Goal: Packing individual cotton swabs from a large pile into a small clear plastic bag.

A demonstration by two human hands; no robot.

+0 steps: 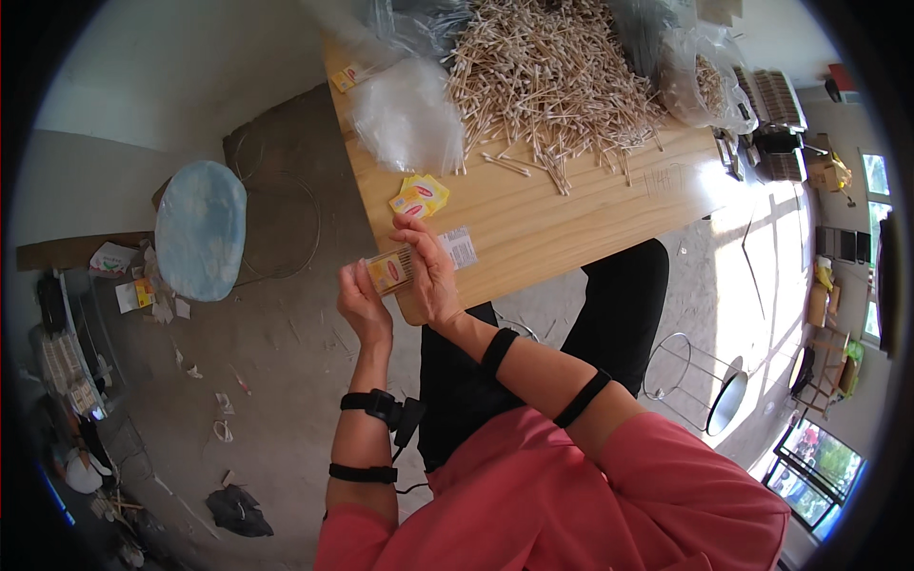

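Note:
At the table's near left corner, both hands are on a clear packet of cotton swabs (387,273) with a yellow card inside. My left hand (364,303) is closed on its left end. Across its middle lies my right hand (433,278), thumb and fingers closing round it, fingertips pointing up and left. The packet's clear end with a white printed patch (459,248) sticks out right of that hand. Just beyond are several loose yellow cards (419,195). A big heap of loose cotton swabs (543,81) covers the far part of the wooden table (571,224).
A stack of clear plastic bags (409,119) lies left of the heap. At the far right stands a clear bag of swabs (706,81). A blue oval stool (200,230) is on the floor at left. An upturned metal-framed stool (700,390) lies at right.

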